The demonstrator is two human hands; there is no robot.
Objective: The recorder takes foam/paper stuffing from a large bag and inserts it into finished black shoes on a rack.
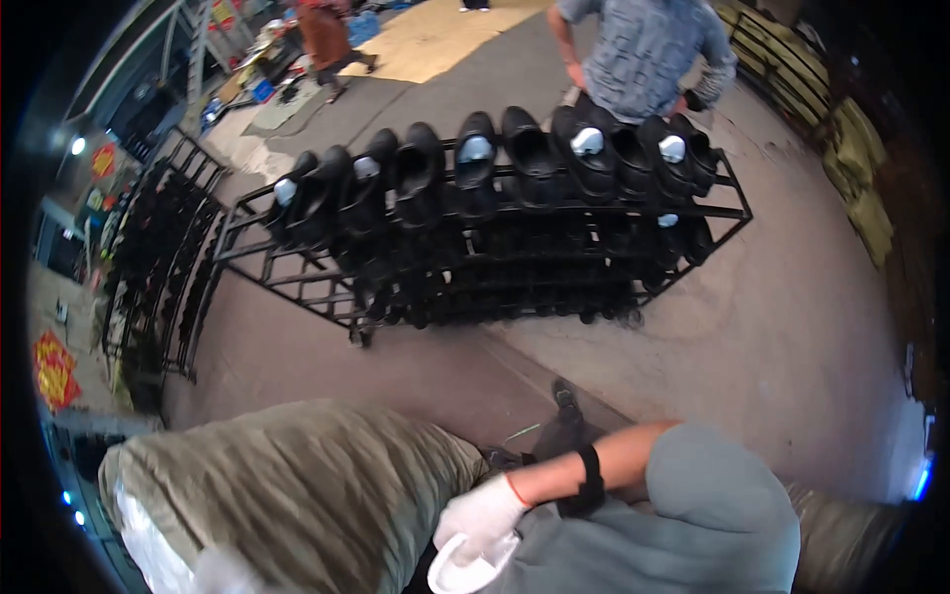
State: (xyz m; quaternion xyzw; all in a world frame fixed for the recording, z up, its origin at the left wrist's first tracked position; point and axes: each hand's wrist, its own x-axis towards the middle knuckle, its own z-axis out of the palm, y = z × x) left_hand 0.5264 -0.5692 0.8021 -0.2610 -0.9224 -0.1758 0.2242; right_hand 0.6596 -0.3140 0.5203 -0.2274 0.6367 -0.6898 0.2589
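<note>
A black metal rack (727,211) stood on the grey floor (792,327), rows of black shoes (529,158) sat on its bars, some with white stuffing inside

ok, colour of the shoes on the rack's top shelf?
Black, several with pale stuffing inside, on the shoes atop the black metal rack. Head view, the only one.

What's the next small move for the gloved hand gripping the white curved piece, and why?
Probably lift it clear and carry it forward toward the rack. The white-gloved right hand is closed on the white curved piece, low beside the olive cloth sack. On the black metal rack ahead, some black shoes hold similar white fillers and others sit empty.
</note>
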